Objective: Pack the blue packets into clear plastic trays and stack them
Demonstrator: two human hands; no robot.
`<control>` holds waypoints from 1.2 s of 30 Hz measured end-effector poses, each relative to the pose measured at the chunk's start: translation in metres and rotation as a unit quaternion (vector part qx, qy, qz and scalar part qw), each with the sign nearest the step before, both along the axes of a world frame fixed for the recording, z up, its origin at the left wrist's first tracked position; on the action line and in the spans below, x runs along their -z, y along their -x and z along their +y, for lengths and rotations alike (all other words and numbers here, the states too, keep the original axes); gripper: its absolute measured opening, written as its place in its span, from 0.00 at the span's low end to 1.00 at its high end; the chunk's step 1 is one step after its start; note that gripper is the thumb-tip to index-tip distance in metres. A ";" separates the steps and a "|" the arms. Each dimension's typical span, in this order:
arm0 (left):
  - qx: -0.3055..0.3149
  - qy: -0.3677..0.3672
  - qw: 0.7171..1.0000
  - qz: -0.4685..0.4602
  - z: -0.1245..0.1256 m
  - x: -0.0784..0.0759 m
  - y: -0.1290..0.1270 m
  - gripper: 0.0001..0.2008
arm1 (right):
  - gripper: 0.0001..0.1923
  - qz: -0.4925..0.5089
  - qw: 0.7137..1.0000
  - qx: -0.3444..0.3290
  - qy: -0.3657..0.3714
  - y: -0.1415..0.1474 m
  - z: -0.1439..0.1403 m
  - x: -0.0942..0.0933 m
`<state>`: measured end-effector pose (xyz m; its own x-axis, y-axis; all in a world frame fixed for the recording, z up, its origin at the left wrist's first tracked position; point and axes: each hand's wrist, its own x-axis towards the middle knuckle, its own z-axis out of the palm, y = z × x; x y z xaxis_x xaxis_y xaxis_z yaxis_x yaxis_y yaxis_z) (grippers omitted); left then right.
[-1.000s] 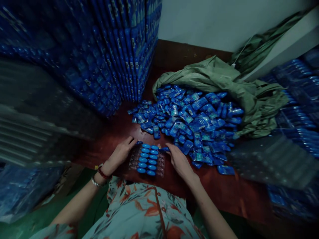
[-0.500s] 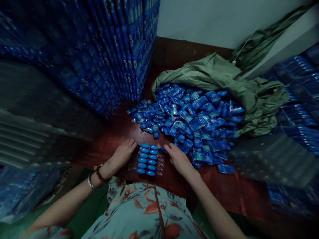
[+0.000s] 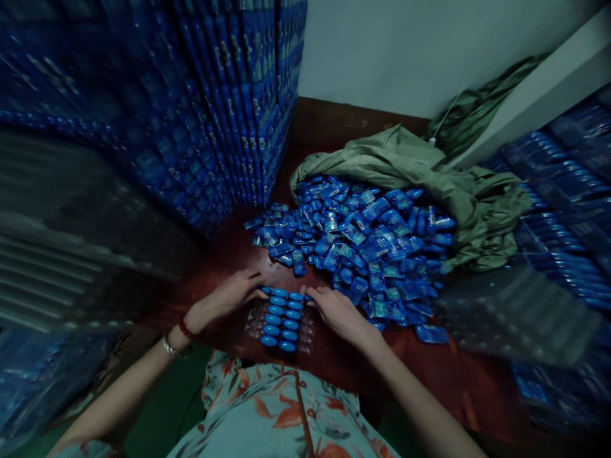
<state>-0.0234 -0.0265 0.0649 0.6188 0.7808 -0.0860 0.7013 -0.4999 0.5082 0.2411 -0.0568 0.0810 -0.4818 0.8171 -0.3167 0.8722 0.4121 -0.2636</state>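
In front of me lies a clear plastic tray [image 3: 305,340] with moulded cells. Glossy blue oval pieces [image 3: 274,310] fill its two middle columns, while cells in the outer columns show bare plastic. My left hand [image 3: 233,291] is at the tray's far left corner, thumb and fingers around a small blue packet [image 3: 266,290]. At the far right corner, my right hand [image 3: 337,310] pinches another blue packet, mostly hidden by the fingertips. Beyond the tray spreads a heap of loose blue packets [image 3: 377,245] with printed labels.
The heap spills from a green cloth sack [image 3: 372,149] on the reddish table [image 3: 214,267]. Tall stacks of filled blue trays [image 3: 252,127] stand at the left, more [image 3: 563,235] at the right. Clear trays are stacked at left [image 3: 57,267] and right [image 3: 515,318].
My left hand has moved right to the tray's corner, and a blue packet now shows at its fingertips. My right hand has shifted slightly left, against the tray's far right corner.
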 end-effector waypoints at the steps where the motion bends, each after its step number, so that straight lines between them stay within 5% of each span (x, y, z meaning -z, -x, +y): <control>1: -0.019 -0.004 0.999 -0.042 0.007 -0.002 0.003 0.16 | 0.17 0.033 0.999 0.015 -0.002 -0.004 0.005 0.000; 4: -0.121 -0.037 0.988 -0.094 0.035 0.002 -0.005 0.17 | 0.19 0.065 0.992 0.101 -0.040 0.000 0.028 0.004; 6: -0.153 -0.056 0.986 -0.039 0.051 0.012 -0.022 0.18 | 0.19 0.013 0.987 0.148 -0.055 0.016 0.044 0.009; 12: -0.091 -0.090 0.988 0.087 0.064 0.044 -0.053 0.18 | 0.20 -0.063 0.985 0.144 -0.067 0.057 0.064 0.026; 16: -0.159 -0.105 0.982 -0.006 0.041 0.044 -0.020 0.14 | 0.16 -0.043 0.990 0.127 -0.053 0.047 0.059 0.033; 19: -0.220 -0.103 0.964 -0.105 0.006 0.035 0.014 0.12 | 0.17 0.070 0.989 0.120 -0.058 0.028 0.053 0.031; 24: -0.270 -0.073 0.946 -0.163 -0.061 0.028 0.047 0.10 | 0.16 0.321 0.922 0.208 -0.056 -0.023 0.014 0.008; 28: -0.280 -0.026 0.946 -0.164 -0.086 0.036 0.038 0.10 | 0.11 0.317 0.926 0.206 0.017 -0.044 -0.035 0.003; 32: -0.241 -0.010 0.961 -0.134 -0.083 0.044 0.015 0.13 | 0.13 0.301 0.925 0.227 -0.051 -0.025 -0.066 0.031; 36: -0.175 -0.044 0.982 -0.062 -0.077 0.046 0.008 0.20 | 0.18 0.264 0.940 0.174 -0.126 -0.009 -0.074 0.059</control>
<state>-0.0310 -0.1034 0.0187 0.3122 0.9487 0.0498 0.7739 -0.2844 0.5659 0.2503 -0.1306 0.0224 -0.2075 0.9713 0.1166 0.7410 0.2339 -0.6294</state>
